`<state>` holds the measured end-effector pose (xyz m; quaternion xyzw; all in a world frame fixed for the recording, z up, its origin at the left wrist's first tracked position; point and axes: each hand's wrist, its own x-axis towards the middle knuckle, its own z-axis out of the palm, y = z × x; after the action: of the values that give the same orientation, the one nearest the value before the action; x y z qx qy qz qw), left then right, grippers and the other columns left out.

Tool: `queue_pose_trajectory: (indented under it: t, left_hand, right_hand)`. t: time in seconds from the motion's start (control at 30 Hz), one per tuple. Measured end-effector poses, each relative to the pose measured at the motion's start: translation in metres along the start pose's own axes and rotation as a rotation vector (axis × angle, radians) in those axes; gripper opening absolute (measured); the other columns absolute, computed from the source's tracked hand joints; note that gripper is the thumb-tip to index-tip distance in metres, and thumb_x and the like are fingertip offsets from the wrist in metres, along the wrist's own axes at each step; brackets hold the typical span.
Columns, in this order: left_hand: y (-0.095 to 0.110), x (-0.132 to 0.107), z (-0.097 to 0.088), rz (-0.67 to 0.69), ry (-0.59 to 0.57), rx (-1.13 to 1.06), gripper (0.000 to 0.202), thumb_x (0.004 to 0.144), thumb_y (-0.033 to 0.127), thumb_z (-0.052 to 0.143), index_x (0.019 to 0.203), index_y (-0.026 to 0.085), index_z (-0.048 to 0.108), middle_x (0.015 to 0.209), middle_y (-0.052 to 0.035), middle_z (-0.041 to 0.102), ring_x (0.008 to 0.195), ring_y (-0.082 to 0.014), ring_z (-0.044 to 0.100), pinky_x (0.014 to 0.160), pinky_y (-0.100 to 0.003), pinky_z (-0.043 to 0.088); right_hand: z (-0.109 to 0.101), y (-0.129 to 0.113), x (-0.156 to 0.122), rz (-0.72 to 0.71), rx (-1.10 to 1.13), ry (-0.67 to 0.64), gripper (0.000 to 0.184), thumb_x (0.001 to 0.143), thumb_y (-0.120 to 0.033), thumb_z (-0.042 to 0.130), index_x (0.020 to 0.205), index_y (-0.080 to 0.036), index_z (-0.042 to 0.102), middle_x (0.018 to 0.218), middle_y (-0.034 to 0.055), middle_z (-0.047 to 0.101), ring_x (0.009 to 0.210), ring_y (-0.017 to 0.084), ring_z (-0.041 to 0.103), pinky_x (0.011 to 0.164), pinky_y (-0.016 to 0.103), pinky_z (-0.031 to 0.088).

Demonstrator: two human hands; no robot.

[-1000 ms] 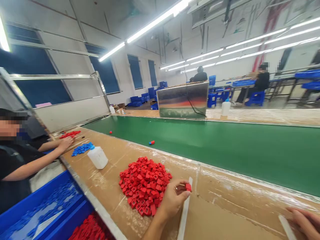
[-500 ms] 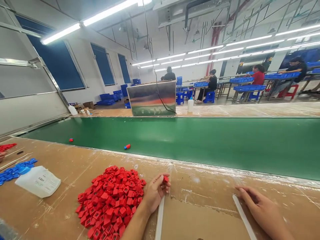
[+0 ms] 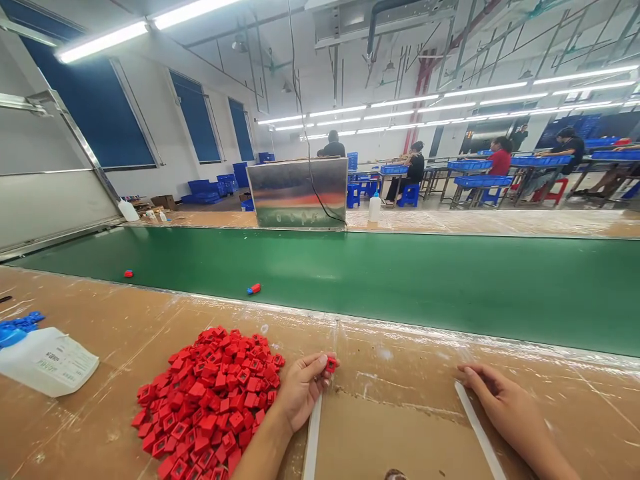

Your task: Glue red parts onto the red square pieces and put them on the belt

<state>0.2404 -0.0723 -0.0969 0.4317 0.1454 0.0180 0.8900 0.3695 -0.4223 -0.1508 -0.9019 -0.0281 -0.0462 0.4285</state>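
Note:
My left hand (image 3: 302, 388) pinches one small red plastic piece (image 3: 331, 364) between thumb and fingertips, just right of a big heap of the same red pieces (image 3: 207, 397) on the cardboard-covered bench. A white strip (image 3: 314, 437) lies right under that hand. My right hand (image 3: 505, 408) rests on the bench at the lower right with its fingers curled over the top end of a second white strip (image 3: 480, 433).
A green conveyor belt (image 3: 400, 280) runs behind the bench, carrying a red-and-blue piece (image 3: 254, 289) and a red piece (image 3: 129, 273). A white bottle (image 3: 47, 363) lies at the left beside blue pieces (image 3: 20, 324). A metal box (image 3: 297, 193) stands beyond the belt; people sit at far tables.
The view has swung right and the neighbouring person and blue bins have left the picture. My left hand still pinches the red piece. My right hand has come further into view on the strip.

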Motion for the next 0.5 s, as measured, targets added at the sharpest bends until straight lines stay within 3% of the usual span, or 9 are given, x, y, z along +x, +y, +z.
queue_pose_trajectory:
  t: [0.1,0.5]
  left_hand:
    - [0.0010,-0.0001,0.0003,-0.018,0.001,-0.004,0.028,0.067,0.024,0.089,0.086,0.010,0.075,0.080,-0.0069,0.074,0.062,-0.0079,0.059,0.059,-0.017,0.047]
    - [0.0064,-0.0040,0.0050,-0.096,-0.096,0.009,0.030,0.068,0.019,0.088,0.086,0.011,0.065,0.103,-0.0149,0.076,0.064,-0.0057,0.064,0.068,-0.016,0.053]
  right_hand:
    - [0.0003,0.0016,-0.0006,-0.014,0.007,-0.002,0.052,0.073,-0.068,0.046,0.087,-0.025,0.072,0.086,0.0041,0.076,0.082,0.030,0.072,0.065,0.034,0.054]
    - [0.0025,0.0073,-0.0007,-0.016,-0.011,0.003,0.052,0.075,-0.067,0.047,0.090,-0.024,0.072,0.086,0.0051,0.076,0.084,0.031,0.071,0.065,0.035,0.053]
